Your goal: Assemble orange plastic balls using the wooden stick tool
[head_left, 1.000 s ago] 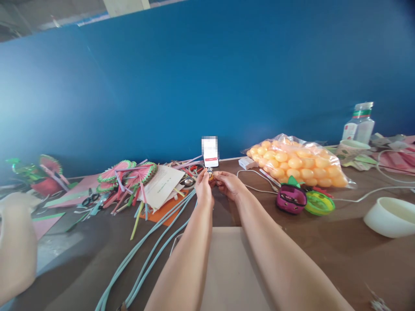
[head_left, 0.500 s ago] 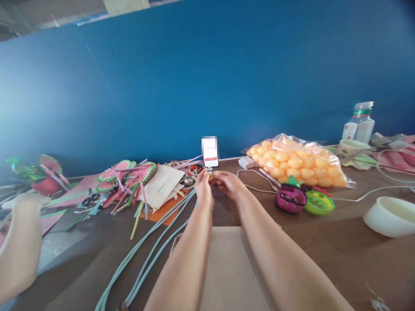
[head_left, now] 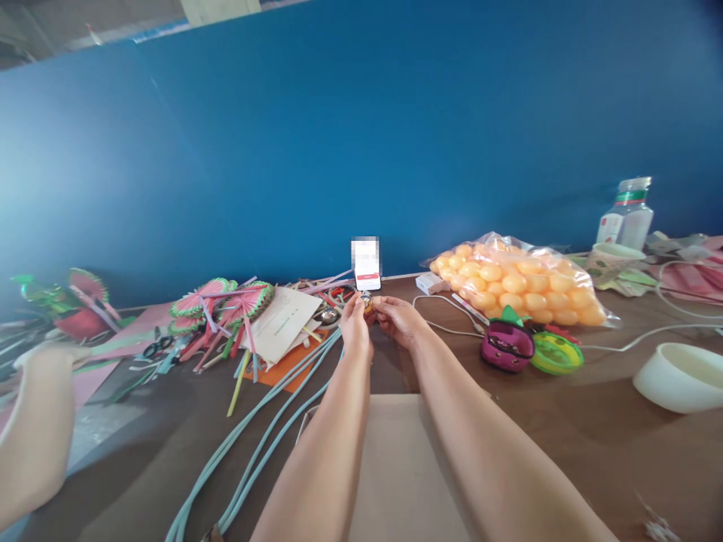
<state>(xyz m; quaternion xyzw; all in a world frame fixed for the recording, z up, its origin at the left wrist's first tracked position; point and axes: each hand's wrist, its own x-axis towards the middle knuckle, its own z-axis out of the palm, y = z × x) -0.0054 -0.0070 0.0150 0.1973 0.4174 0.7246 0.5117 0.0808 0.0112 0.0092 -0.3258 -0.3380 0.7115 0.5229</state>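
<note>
Both of my hands meet in front of a lit phone [head_left: 367,263] that stands near the blue wall. Between their fingertips is a small shiny metal piece [head_left: 367,299], silvery with a yellowish lower part; its exact kind is too small to make out. My left hand [head_left: 354,324] pinches it from the left with closed fingers. My right hand [head_left: 398,318] grips it from the right, thumb and forefinger together. Both forearms reach over a beige board or box [head_left: 398,459]. A similar silvery round piece [head_left: 328,315] lies left of my hands.
Pink-green paper fans [head_left: 220,305], a paper sheet [head_left: 281,316] and pale blue tubes [head_left: 265,421] lie left. On the right are a bag of orange balls [head_left: 520,282], a purple pouch [head_left: 507,346], a tape roll [head_left: 681,379] and a bottle [head_left: 626,214]. Another person's arm [head_left: 42,429] is far left.
My hands stay almost in place around the small metal piece. At the far left, the other person's arm has shifted slightly, along with the pink paper near it.
</note>
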